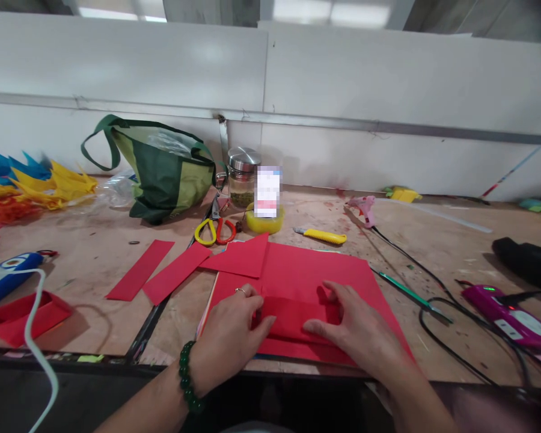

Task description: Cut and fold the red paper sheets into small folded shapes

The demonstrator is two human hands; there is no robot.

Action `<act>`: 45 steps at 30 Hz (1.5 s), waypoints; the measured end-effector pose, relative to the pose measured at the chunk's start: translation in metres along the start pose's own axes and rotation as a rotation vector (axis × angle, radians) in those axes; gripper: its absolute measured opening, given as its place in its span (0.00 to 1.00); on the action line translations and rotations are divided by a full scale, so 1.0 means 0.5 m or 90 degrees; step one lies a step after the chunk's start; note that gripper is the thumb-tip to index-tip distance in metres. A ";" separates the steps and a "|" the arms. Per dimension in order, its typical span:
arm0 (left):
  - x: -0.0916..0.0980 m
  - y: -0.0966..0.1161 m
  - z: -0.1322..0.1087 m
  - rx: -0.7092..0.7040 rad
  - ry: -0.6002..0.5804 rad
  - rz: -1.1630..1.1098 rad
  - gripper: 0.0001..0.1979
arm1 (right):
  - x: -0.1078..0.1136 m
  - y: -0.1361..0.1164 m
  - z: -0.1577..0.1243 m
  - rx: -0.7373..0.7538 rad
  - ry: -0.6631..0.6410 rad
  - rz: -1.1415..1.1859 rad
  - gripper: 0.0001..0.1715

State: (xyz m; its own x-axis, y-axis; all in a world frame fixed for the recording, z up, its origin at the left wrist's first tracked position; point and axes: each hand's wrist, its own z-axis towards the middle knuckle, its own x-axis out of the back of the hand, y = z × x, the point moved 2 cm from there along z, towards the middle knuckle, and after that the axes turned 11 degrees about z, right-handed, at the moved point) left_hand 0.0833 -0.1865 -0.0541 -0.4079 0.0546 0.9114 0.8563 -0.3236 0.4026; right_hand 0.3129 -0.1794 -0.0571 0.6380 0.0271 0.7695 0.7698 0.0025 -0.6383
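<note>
A folded piece of red paper lies over a larger stack of red sheets at the table's front. My left hand, with a ring and a green bead bracelet, has its curled fingers and thumb around the piece's left end. At the right end, my right hand grips it with the thumb at the near edge and bent fingers at the far edge. Left of the stack lie two red paper strips, and a loose red paper piece overlaps its upper left corner.
Behind the stack are scissors, a yellow tape roll, a lidded glass jar and a yellow utility knife. A green bag stands farther back. Rightward lie a pink glue gun, a green pen-like tool and a purple power strip with cables.
</note>
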 end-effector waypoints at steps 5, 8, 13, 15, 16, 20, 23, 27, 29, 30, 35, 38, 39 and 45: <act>-0.005 0.009 -0.007 0.007 -0.020 -0.018 0.13 | 0.009 -0.002 -0.007 0.006 -0.111 0.050 0.28; -0.005 0.015 -0.009 -0.001 -0.025 -0.034 0.12 | 0.016 -0.011 -0.013 0.049 -0.086 0.005 0.29; -0.004 0.021 -0.011 0.003 -0.024 -0.040 0.14 | 0.019 -0.008 -0.020 0.006 -0.130 0.010 0.28; -0.004 0.020 -0.013 0.004 -0.025 -0.042 0.14 | 0.022 -0.005 -0.016 0.030 -0.132 0.014 0.29; -0.004 0.018 -0.014 0.003 -0.024 -0.046 0.14 | 0.024 -0.004 -0.012 0.059 -0.127 0.011 0.32; -0.004 0.009 -0.014 0.005 -0.015 -0.061 0.14 | 0.038 -0.015 0.012 0.168 -0.138 -0.004 0.51; -0.005 0.002 -0.011 0.011 -0.002 -0.072 0.15 | 0.042 -0.033 0.031 0.162 -0.194 -0.008 0.47; -0.008 -0.003 -0.007 0.023 0.008 -0.084 0.15 | 0.036 -0.056 0.044 0.149 -0.204 -0.051 0.33; -0.010 -0.006 -0.008 0.023 0.013 -0.105 0.14 | 0.031 -0.061 0.043 0.144 -0.210 -0.044 0.27; -0.011 -0.008 -0.008 0.024 0.017 -0.122 0.15 | 0.030 -0.062 0.041 0.138 -0.216 -0.015 0.24; -0.015 -0.020 -0.013 0.043 0.102 -0.290 0.08 | 0.033 -0.064 0.021 0.119 -0.226 0.247 0.21; -0.024 -0.025 -0.010 0.111 0.103 -0.529 0.32 | 0.035 -0.067 0.006 0.106 -0.217 0.321 0.24; -0.027 -0.024 -0.008 0.134 0.081 -0.624 0.44 | 0.035 -0.067 0.002 0.099 -0.206 0.327 0.26; -0.028 -0.013 0.005 0.166 0.022 -0.856 0.22 | 0.017 -0.052 -0.016 0.059 -0.075 0.319 0.32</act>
State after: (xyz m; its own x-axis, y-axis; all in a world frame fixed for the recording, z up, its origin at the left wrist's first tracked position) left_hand 0.0844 -0.1827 -0.0694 -0.9685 0.1587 -0.1919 -0.1694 0.1452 0.9748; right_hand 0.2987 -0.1873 -0.0338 0.9172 0.1603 0.3649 0.3620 0.0479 -0.9310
